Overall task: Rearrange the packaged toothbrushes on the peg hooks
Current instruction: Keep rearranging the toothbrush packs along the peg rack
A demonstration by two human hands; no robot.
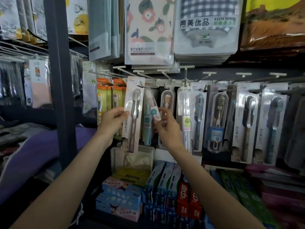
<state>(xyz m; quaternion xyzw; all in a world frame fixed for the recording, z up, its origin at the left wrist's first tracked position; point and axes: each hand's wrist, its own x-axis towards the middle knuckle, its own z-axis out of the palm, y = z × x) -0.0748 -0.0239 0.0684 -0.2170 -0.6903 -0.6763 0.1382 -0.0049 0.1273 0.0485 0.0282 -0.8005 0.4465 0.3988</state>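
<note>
My left hand [113, 120] grips the left edge of a white LMK toothbrush pack [134, 113] with a pink-handled brush; its top sits at a peg hook [142, 85]. My right hand [166, 124] pinches a tilted pink toothbrush pack with a "CLEAN" label [154, 106] hanging just right of it. A teal pack [146, 126] hangs between them. Further right hang a clear-cased orange brush [167, 100], a white tube case [184, 104] and more LMK packs [245, 121].
Orange and yellow toothbrush packs [107, 95] hang at the left beside a dark upright post [61, 80]. Bath towel packs [206, 27] hang above the hooks. Toothpaste boxes [165, 184] are stacked on the shelf below my arms.
</note>
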